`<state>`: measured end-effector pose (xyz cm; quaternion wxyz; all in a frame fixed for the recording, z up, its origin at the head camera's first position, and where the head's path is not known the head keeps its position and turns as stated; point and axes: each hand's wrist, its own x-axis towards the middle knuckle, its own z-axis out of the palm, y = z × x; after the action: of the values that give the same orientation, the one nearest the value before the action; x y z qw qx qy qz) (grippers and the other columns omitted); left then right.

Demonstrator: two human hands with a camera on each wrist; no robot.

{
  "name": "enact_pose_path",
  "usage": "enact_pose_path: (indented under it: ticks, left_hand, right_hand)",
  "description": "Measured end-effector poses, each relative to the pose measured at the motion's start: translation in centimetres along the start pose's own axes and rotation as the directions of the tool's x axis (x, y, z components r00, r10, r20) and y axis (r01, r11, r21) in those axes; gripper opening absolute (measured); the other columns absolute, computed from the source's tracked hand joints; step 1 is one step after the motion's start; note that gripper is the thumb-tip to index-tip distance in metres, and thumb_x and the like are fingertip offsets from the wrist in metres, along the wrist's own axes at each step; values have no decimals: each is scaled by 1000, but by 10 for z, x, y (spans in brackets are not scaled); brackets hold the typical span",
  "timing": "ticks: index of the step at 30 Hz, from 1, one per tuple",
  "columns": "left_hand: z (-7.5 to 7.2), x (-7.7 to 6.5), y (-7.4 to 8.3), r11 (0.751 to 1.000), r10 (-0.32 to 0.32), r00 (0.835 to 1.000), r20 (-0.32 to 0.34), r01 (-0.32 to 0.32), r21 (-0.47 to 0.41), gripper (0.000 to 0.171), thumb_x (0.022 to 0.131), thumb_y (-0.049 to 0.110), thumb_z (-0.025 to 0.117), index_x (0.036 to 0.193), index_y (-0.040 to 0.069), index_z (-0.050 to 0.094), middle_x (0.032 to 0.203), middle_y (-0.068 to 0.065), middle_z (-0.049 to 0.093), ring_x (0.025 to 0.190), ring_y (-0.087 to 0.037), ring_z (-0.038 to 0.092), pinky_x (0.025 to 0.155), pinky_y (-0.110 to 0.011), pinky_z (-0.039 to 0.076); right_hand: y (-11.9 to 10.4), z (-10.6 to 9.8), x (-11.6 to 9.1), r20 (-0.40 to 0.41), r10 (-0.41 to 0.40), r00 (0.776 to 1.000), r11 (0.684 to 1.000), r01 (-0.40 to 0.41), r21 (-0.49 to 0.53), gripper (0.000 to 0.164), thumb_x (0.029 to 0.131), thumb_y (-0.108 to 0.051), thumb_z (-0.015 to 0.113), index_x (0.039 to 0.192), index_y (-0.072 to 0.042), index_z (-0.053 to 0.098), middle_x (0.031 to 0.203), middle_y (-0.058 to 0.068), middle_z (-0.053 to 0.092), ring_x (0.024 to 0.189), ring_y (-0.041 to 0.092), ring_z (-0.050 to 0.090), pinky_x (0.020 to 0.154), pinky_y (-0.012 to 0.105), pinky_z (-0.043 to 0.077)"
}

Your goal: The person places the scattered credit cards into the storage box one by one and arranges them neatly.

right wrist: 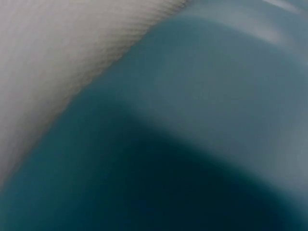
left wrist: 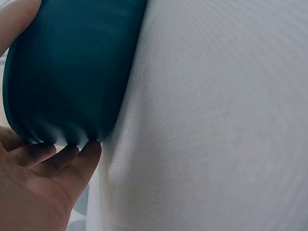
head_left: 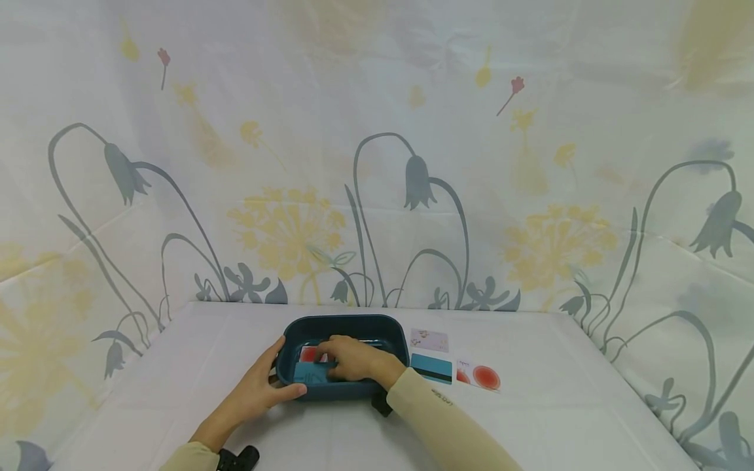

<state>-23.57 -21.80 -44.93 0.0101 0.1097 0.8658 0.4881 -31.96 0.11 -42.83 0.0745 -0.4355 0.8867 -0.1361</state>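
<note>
In the head view a dark teal plastic tray point(head_left: 353, 391) stands on the white table. My left hand point(head_left: 259, 386) holds its left end, thumb along the front and fingers against the end wall; the left wrist view shows the fingertips point(left wrist: 89, 156) pressed on that teal wall. My right hand point(head_left: 356, 360) reaches down inside the tray, fingertips bent over the cards there. A blue card point(head_left: 309, 373) lies at the front of the tray and a red and white card point(head_left: 307, 354) behind it. Whether the right fingers pinch a card I cannot tell. The right wrist view is filled by blurred teal tray wall point(right wrist: 216, 86).
Right of the tray lie three cards on the white tabletop point(head_left: 559, 405): a pale lilac card point(head_left: 429, 340), a blue card with a dark stripe point(head_left: 432, 368) and a white card with red circles point(head_left: 478, 376). A flower-patterned curtain point(head_left: 377, 98) hangs behind the table.
</note>
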Motion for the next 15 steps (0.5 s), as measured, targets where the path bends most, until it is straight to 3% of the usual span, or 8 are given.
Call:
enact_pose_path:
  ticks: [15]
  left_hand:
    - [0, 1, -1, 1000, 11, 1000, 3, -11, -7, 105, 80, 34, 78, 153, 4, 9, 156, -22, 13, 137, -44, 26, 100, -44, 44]
  right_hand:
    - [0, 1, 1, 6, 11, 1000, 999, -11, 35, 36, 87, -18, 70, 122, -19, 62, 102, -4, 58, 88, 6, 51, 78, 20, 48]
